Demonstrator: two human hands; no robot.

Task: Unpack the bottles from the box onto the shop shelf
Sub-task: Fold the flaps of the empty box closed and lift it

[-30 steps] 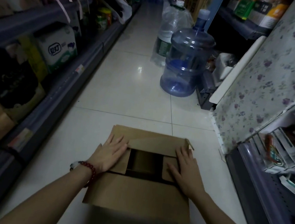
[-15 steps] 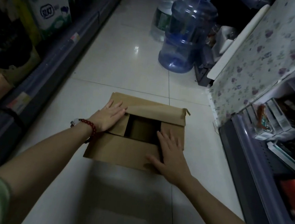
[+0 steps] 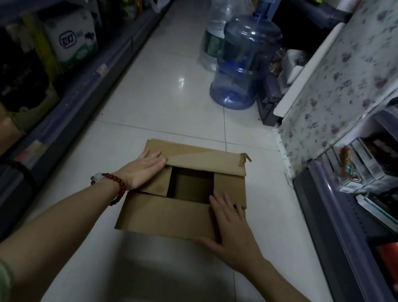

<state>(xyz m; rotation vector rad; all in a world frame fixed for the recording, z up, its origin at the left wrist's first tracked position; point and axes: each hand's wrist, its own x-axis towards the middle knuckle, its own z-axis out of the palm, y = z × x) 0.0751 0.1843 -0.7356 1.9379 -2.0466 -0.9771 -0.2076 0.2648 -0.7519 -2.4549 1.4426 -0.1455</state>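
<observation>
A brown cardboard box (image 3: 168, 215) sits on the white tiled aisle floor, its flaps folded in with a dark square gap in the middle. No bottles show through the gap. My left hand (image 3: 145, 169) lies flat on the left inner flap, fingers straight, a red bead bracelet on the wrist. My right hand (image 3: 230, 225) rests flat on the near flap at the box's right front corner, the thumb along the front edge. The shop shelf (image 3: 347, 232) runs along the right side of the aisle.
A large blue water jug (image 3: 245, 61) and a clear plastic-wrapped bottle (image 3: 213, 35) stand on the floor ahead. A shelf of packaged goods (image 3: 76, 87) lines the left. A floral-covered cabinet (image 3: 345, 80) stands at the right, with boxed goods (image 3: 374, 171) on the shelf beside it.
My right hand has slid from the right inner flap back to the near flap's right front corner. The left hand stays on the left flap. The view has shifted.
</observation>
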